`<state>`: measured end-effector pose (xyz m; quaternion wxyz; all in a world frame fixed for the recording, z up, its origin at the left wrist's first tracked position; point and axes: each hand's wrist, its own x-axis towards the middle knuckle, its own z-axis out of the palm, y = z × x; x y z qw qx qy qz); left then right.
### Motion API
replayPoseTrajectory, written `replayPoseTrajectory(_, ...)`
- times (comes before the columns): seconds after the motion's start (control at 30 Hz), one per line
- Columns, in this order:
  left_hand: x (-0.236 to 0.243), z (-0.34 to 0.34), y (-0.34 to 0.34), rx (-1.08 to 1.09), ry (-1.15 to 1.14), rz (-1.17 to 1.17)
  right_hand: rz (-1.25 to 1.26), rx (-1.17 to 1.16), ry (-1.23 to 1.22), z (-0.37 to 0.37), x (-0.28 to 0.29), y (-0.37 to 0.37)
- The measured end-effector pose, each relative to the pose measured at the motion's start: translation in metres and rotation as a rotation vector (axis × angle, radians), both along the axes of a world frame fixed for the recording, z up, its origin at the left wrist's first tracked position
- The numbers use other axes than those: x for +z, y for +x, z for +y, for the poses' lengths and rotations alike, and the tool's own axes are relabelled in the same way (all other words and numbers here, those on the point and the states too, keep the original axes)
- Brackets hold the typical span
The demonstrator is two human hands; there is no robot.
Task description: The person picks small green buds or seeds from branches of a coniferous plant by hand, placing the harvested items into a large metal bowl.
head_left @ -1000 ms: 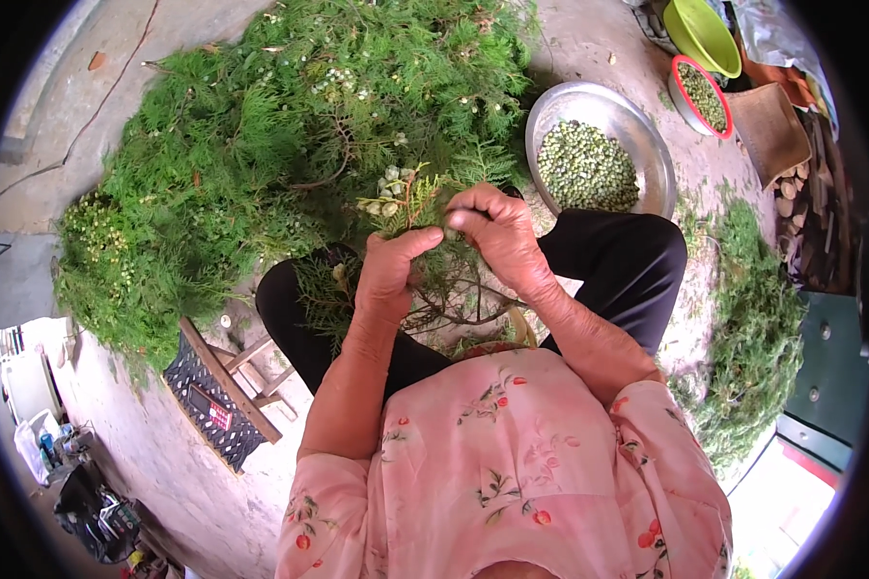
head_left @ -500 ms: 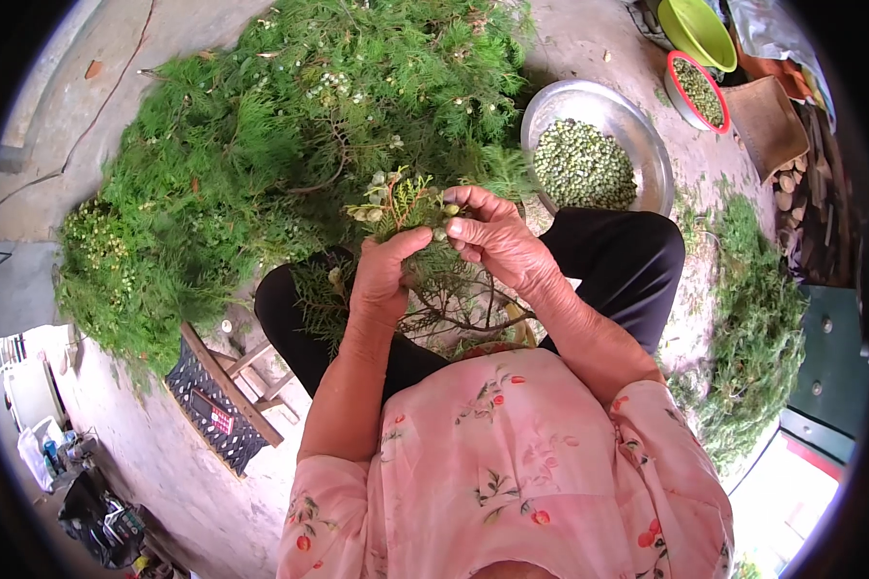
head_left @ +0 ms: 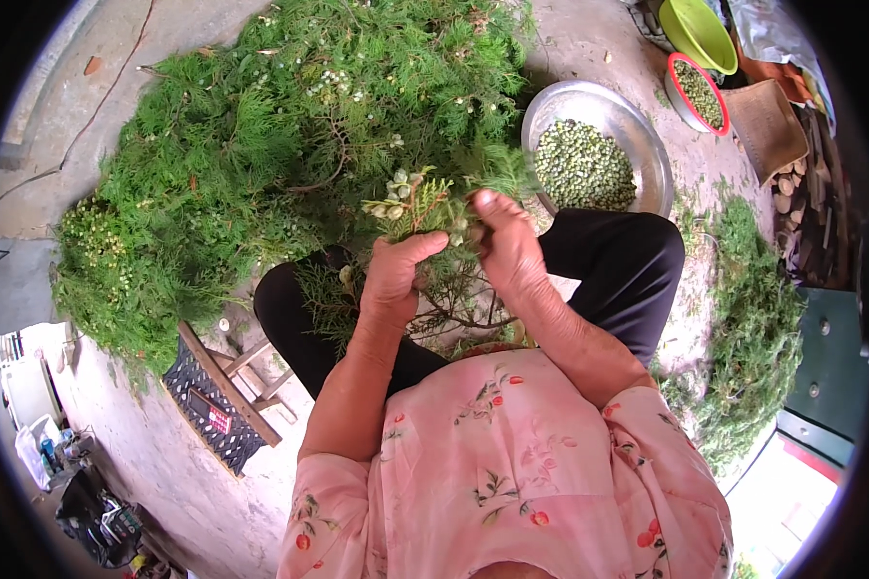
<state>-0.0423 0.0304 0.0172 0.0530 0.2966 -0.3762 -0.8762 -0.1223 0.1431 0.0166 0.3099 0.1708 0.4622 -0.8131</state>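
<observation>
My left hand (head_left: 401, 270) is closed round a leafy cypress branch (head_left: 414, 202) with pale cones at its tip, held above my lap. My right hand (head_left: 507, 241) is just right of it, a little blurred, its thumb raised and fingers curled beside the greenery; whether it holds a cone is hidden. The branch's twiggy lower part hangs between my knees. Beyond my hands lies a big heap of cut cypress branches (head_left: 261, 164). A wide steel basin (head_left: 647, 145) of green cones sits past my right knee.
At the upper right stand a red-rimmed bowl (head_left: 695, 95) of cones, a yellow-green basin (head_left: 697, 34), a brown tray (head_left: 765, 125) and stacked wood (head_left: 792, 193). Loose greenery (head_left: 743, 328) lies along the right. A wooden folding chair (head_left: 227, 396) is at the left.
My right hand has moved slightly right, away from the branch tip, with its thumb now higher. My left hand has shifted slightly right with the branch.
</observation>
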Motion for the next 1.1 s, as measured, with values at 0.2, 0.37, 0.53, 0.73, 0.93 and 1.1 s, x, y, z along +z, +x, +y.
replayPoseTrajectory(0.2, 0.009, -0.005, 0.004, 0.019, -0.004, -0.100, 0.146, 0.162, -0.166, 0.026, -0.003, -0.028)
replayPoseTrajectory(0.37, 0.002, -0.004, 0.002, 0.052, -0.024, -0.007, 0.061, 0.433, -0.148, 0.018, 0.005, -0.005)
replayPoseTrajectory(0.53, 0.004, -0.004, 0.002, 0.011, -0.056, -0.048, 0.036, 0.441, -0.126, 0.013, 0.001, -0.002)
replayPoseTrajectory(0.73, 0.009, 0.003, 0.000, -0.001, -0.045, 0.045, -0.261, 0.062, -0.095, 0.008, 0.004, -0.003)
replayPoseTrajectory(0.93, 0.001, -0.002, 0.000, 0.090, 0.019, -0.018, -0.007, 0.270, -0.259, 0.028, 0.012, -0.011)
replayPoseTrajectory(1.1, 0.002, -0.001, 0.000, 0.079, -0.015, -0.020, 0.216, 0.426, -0.166, 0.016, 0.011, 0.008)
